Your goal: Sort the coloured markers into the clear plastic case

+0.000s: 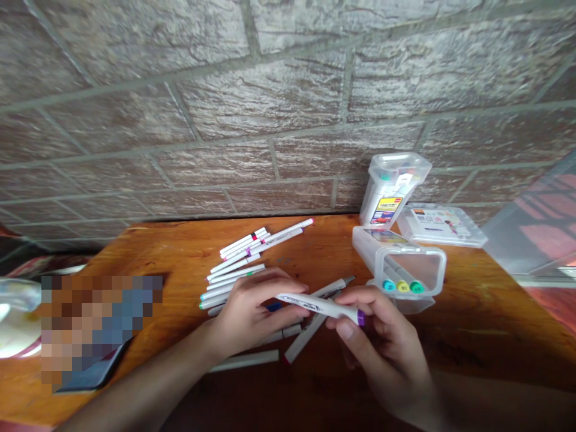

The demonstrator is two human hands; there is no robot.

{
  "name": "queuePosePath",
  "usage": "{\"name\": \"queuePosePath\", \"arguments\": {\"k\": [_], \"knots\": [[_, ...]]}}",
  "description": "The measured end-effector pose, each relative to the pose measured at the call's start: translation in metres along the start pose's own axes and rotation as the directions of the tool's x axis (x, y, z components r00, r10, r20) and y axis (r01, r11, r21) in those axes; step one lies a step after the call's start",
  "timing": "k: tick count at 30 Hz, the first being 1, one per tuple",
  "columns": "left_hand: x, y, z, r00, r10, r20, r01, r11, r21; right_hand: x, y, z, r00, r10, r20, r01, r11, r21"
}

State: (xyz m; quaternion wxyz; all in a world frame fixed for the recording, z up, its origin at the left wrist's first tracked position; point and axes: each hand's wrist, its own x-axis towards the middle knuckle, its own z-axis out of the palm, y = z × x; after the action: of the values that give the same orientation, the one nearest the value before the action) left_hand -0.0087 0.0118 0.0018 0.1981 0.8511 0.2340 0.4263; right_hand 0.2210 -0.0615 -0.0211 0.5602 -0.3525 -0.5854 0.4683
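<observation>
A white marker pen with a purple end point(326, 306) is held between both hands, tilted slightly down to the right. The fingers and thumb of my left hand point(258, 309) pinch its left end. My right hand point(382, 342) grips it near the purple end. Beneath and to the left lie several loose white markers point(243, 243) with coloured ends. Two more markers cross under my hands, one grey-tipped point(294, 347). Just beyond my right hand, an open clear plastic case point(366, 246) lies on its side with three markers point(402, 285) showing teal, yellow and green ends.
A closed clear marker box point(391, 186) stands upright by the stone wall point(297, 114). Right of it lies a flat clear case point(443, 225). On the left of the wooden table point(148, 252) are a dark tablet-like device point(96, 375), partly pixelated, and a white vessel point(18, 333).
</observation>
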Motion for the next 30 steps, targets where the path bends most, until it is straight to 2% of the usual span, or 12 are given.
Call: {"name": "queuePosePath", "arguments": {"k": [4,7,10,14,17,20,22,27,30], "knots": [[0.002,-0.003,-0.007,0.995,-0.055,-0.08,0.056,0.998,0.01,0.001,0.004,0.002,0.997,0.074,-0.018,-0.073,0.995,0.062],[0.004,-0.005,-0.012,0.976,-0.154,-0.152,0.15,0.988,-0.04,0.003,0.006,0.003,0.994,0.108,-0.013,-0.107,0.992,0.074],[0.006,-0.007,-0.015,0.942,-0.263,-0.21,0.242,0.963,-0.122,0.004,0.008,0.002,0.989,0.144,-0.013,-0.143,0.988,0.058],[0.012,-0.004,-0.016,0.895,-0.361,-0.262,0.275,0.909,-0.315,0.005,0.012,0.001,0.973,0.228,0.023,-0.229,0.973,0.032],[0.014,0.002,-0.014,0.855,-0.466,-0.229,0.312,0.814,-0.491,0.005,0.017,0.001,0.952,0.293,0.083,-0.295,0.955,0.012],[0.011,0.006,-0.009,0.838,-0.531,-0.13,0.338,0.691,-0.639,0.003,0.02,0.001,0.939,0.324,0.113,-0.326,0.945,0.004],[0.009,0.008,-0.005,0.83,-0.549,-0.104,0.339,0.643,-0.686,0.003,0.021,0.002,0.934,0.334,0.127,-0.337,0.942,0.003],[0.008,0.013,0.001,0.846,-0.529,-0.067,0.314,0.596,-0.739,0.006,0.022,0.003,0.916,0.371,0.154,-0.37,0.928,-0.034],[0.008,0.014,0.003,0.86,-0.503,-0.084,0.287,0.614,-0.736,0.007,0.024,0.002,0.906,0.393,0.158,-0.383,0.919,-0.088]]}}
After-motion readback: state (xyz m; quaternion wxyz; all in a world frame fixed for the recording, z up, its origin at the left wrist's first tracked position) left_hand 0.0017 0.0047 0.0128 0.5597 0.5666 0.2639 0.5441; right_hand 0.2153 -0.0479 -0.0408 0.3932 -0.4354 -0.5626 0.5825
